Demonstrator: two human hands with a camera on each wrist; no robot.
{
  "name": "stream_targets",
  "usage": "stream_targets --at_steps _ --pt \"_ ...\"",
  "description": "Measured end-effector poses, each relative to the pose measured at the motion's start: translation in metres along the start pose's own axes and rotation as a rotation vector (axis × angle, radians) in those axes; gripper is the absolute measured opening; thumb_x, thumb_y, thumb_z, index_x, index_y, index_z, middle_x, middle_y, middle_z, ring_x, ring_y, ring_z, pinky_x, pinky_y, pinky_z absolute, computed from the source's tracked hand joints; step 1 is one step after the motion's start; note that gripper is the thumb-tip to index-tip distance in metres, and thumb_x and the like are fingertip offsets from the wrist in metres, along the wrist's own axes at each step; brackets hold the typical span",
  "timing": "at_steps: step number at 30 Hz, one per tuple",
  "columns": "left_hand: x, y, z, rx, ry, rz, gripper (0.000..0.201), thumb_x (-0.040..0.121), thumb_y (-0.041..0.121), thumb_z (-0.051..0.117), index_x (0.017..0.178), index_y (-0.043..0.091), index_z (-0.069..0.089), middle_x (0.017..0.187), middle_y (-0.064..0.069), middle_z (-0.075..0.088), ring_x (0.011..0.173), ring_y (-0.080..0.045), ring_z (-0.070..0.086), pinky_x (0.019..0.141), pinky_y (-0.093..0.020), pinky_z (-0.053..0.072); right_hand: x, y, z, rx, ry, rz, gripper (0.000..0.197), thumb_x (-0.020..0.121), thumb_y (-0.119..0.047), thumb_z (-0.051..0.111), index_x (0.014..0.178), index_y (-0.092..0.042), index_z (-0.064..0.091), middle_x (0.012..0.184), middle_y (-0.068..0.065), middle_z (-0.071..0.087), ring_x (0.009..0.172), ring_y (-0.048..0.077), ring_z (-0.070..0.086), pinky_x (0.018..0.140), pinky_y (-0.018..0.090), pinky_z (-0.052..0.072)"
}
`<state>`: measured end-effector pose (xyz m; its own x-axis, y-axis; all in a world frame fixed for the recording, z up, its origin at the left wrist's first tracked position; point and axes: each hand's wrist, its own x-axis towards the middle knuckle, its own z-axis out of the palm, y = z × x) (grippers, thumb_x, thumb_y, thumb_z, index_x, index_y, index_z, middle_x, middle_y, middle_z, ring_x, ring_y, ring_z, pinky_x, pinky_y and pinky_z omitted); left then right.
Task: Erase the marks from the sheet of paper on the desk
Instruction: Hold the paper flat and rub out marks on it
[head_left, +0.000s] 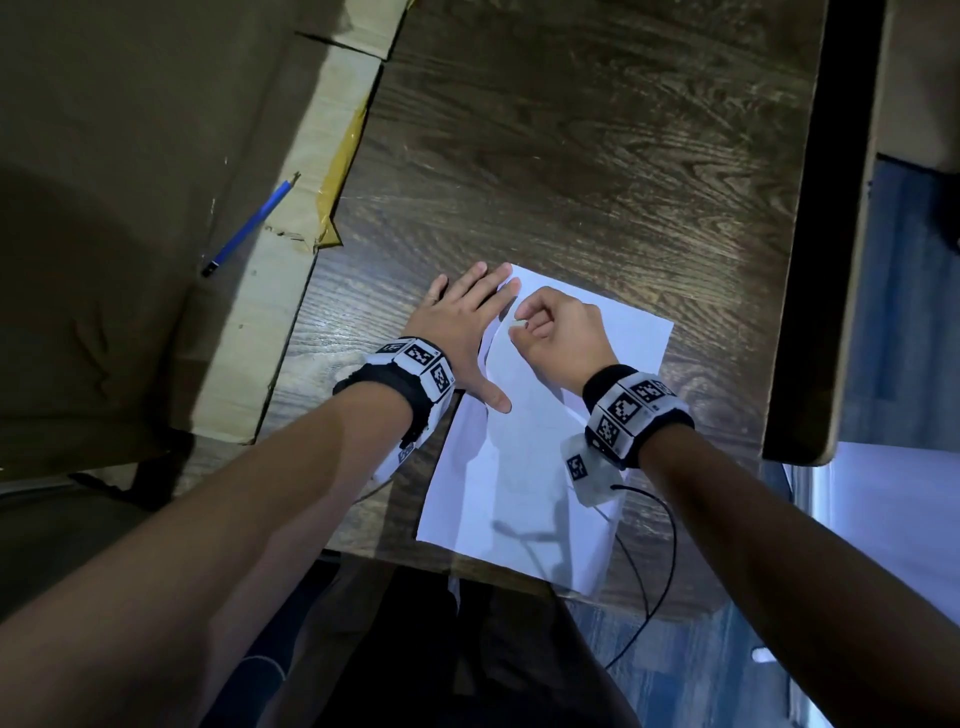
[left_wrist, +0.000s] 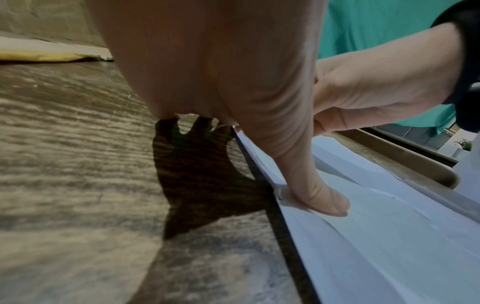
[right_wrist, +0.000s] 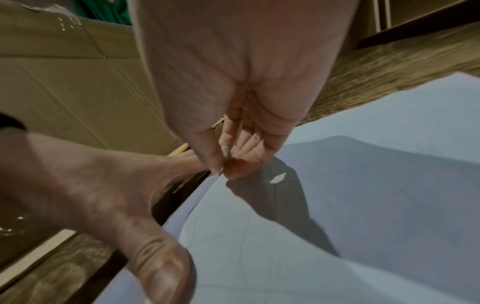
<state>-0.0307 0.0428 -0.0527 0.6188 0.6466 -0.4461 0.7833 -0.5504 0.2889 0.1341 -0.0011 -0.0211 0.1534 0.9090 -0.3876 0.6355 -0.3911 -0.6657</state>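
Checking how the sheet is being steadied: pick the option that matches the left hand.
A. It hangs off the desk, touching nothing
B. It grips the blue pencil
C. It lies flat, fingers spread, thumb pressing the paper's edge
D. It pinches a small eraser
C: the left hand lies flat with straight fingers on the desk, its thumb on the left edge of the paper; the blue pencil lies untouched on the cardboard.

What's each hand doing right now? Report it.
Left hand: open, flat, thumb pressing the white sheet of paper.
Right hand: pinching a small pale eraser.
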Motion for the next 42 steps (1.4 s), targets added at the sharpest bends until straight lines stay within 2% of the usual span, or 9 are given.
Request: stream_targets --at_steps 3,11,17,24,28,31,34,37,42 --pt "0.0 0.0 0.0 0.0 -0.002 0.001 0.149 0.046 0.091 0.067 0.158 0.028 -0.01 0.164 0.012 -0.017 0.152 -0.016 -0.014 0.123 -0.051 0.0 0.001 0.0 0.001 -0.055 -0.031 -0.042 0.008 0.083 -0.02 0.065 0.083 -0.027 0.068 0.064 -0.007 0.061 0.062 0.008 0.056 0.068 0.024 0.051" --pt "0.0 -0.002 0.002 -0.013 0.02 0.006 0.15 0.044 0.091 0.067 0.158 0.029 -0.007 0.165 0.013 -0.015 0.152 -0.016 -0.012 0.123 -0.051 0.0 0.002 0.004 0.004 -0.269 -0.044 -0.248 0.023 0.097 -0.009 0.055 0.112 -0.011 0.072 0.103 0.008 0.055 0.086 0.022 0.056 0.08 0.03 0.047" --pt "0.001 -0.002 0.003 -0.017 0.016 0.005 0.15 0.044 0.092 0.066 0.158 0.03 -0.009 0.164 0.013 -0.016 0.152 -0.016 -0.013 0.123 -0.051 0.0 0.003 0.006 0.002 -0.187 0.015 -0.217 0.012 0.088 -0.012 0.067 0.099 -0.015 0.073 0.091 -0.001 0.064 0.077 0.012 0.06 0.079 0.032 0.054" --pt "0.002 -0.002 0.003 -0.022 0.018 0.006 0.151 0.043 0.092 0.067 0.158 0.03 -0.01 0.164 0.014 -0.016 0.152 -0.015 -0.014 0.122 -0.05 -0.001 -0.001 0.008 0.001 -0.215 -0.023 -0.279 0.014 0.093 -0.012 0.059 0.095 -0.013 0.074 0.094 0.004 0.063 0.08 0.016 0.06 0.078 0.031 0.052" --pt "0.001 -0.003 0.003 -0.028 0.014 0.003 0.151 0.043 0.092 0.067 0.158 0.031 -0.009 0.165 0.014 -0.015 0.152 -0.015 -0.013 0.123 -0.05 -0.001 0.016 0.003 0.0 -0.089 0.044 -0.156 0.008 0.088 -0.019 0.065 0.092 -0.017 0.071 0.077 -0.002 0.068 0.067 0.01 0.062 0.075 0.036 0.058" --pt "0.001 -0.003 0.003 -0.029 0.017 0.007 0.151 0.043 0.092 0.067 0.158 0.031 -0.008 0.165 0.014 -0.014 0.152 -0.015 -0.012 0.122 -0.05 -0.001 0.025 0.002 0.0 -0.049 0.074 -0.117 0.005 0.086 -0.022 0.068 0.084 -0.02 0.072 0.068 -0.002 0.068 0.062 0.015 0.063 0.068 0.041 0.059" --pt "0.001 -0.003 0.004 -0.03 0.025 0.006 0.151 0.042 0.092 0.067 0.158 0.03 -0.007 0.165 0.013 -0.014 0.152 -0.016 -0.012 0.123 -0.051 0.001 0.015 0.003 0.002 -0.089 0.049 -0.15 0.009 0.089 -0.023 0.065 0.089 -0.017 0.072 0.078 -0.001 0.068 0.068 0.014 0.063 0.071 0.038 0.057" --pt "0.001 -0.004 0.004 -0.037 0.03 0.012 0.151 0.042 0.092 0.067 0.158 0.03 -0.007 0.165 0.014 -0.014 0.152 -0.015 -0.013 0.122 -0.051 0.0 -0.002 0.006 0.004 -0.148 -0.041 -0.199 0.01 0.092 -0.021 0.062 0.092 -0.016 0.071 0.085 0.0 0.064 0.073 0.012 0.059 0.071 0.025 0.051" --pt "0.001 -0.004 0.004 -0.046 0.029 0.01 0.151 0.041 0.091 0.069 0.158 0.031 -0.006 0.165 0.014 -0.013 0.152 -0.015 -0.011 0.123 -0.051 0.001 0.01 -0.003 -0.005 -0.288 -0.162 -0.339 0.015 0.091 -0.014 0.058 0.077 -0.015 0.063 0.075 -0.004 0.054 0.064 0.011 0.049 0.063 0.022 0.037"
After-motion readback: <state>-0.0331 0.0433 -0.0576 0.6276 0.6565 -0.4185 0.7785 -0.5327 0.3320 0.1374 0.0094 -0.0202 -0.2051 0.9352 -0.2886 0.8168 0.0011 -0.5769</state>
